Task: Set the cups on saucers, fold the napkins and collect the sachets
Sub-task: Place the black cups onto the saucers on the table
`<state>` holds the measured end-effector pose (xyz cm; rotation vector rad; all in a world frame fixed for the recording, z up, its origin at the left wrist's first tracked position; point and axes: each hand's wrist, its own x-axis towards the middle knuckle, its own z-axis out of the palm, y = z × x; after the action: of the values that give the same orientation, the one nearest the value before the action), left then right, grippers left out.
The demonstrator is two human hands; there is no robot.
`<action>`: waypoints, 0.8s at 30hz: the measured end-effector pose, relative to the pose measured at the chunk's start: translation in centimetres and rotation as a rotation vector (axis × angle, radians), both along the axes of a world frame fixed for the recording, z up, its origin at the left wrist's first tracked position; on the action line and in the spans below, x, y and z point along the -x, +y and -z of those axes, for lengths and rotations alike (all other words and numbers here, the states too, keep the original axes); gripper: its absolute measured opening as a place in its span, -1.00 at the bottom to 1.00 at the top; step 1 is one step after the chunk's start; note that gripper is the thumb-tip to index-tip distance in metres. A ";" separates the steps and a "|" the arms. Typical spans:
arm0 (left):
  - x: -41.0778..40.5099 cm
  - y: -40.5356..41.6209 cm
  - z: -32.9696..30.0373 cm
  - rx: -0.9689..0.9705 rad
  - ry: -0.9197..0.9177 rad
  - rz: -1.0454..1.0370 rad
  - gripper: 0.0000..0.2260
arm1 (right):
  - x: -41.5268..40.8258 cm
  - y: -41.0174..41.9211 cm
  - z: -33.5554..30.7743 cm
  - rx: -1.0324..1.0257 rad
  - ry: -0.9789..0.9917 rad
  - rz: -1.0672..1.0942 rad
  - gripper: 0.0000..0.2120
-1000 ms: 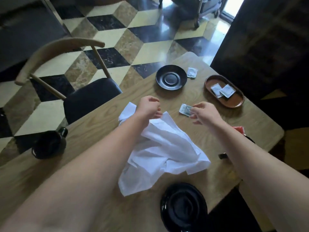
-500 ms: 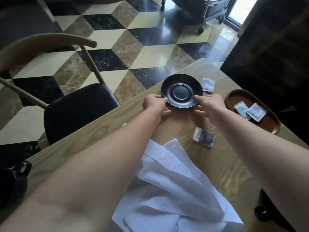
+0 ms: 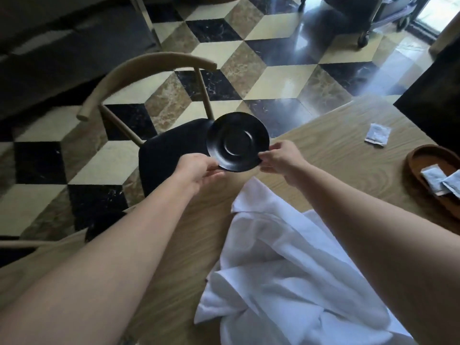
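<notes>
Saucer [image 3: 237, 144], black and empty, is held up past the table [image 3: 336, 155] edge, above the chair seat [image 3: 174, 155]. The left hand [image 3: 196, 170] pinches its near-left rim and the right hand [image 3: 281, 158] its near-right rim, fingers closed on it, apparently thumbs on top. A crumpled white napkin [image 3: 286, 270] lies below the wrists.

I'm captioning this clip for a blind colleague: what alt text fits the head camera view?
Two bare hands, left hand and right hand, hold a black saucer by its near rim above the edge of a wooden table. A crumpled white napkin lies nearer; a sachet lies loose, two more in a brown tray.
</notes>
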<state>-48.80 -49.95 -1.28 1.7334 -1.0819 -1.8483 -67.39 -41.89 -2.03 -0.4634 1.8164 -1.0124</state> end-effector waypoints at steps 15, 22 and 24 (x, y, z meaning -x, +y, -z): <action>-6.7 5.8 2.6 -0.170 0.080 -0.164 -0.87 | -5.5 2.8 0.6 -0.244 0.162 -0.322 -0.92; -6.5 6.8 3.7 -0.219 0.073 -0.172 -0.81 | -5.1 3.7 1.2 -0.280 0.200 -0.338 -0.84; -6.6 7.1 3.9 -0.220 0.065 -0.172 -0.81 | -5.1 3.9 1.6 -0.269 0.192 -0.325 -0.83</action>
<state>-42.22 -42.85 -5.16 1.8076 -0.7025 -1.9585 -62.31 -37.98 -3.65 -0.6803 1.9330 -0.5077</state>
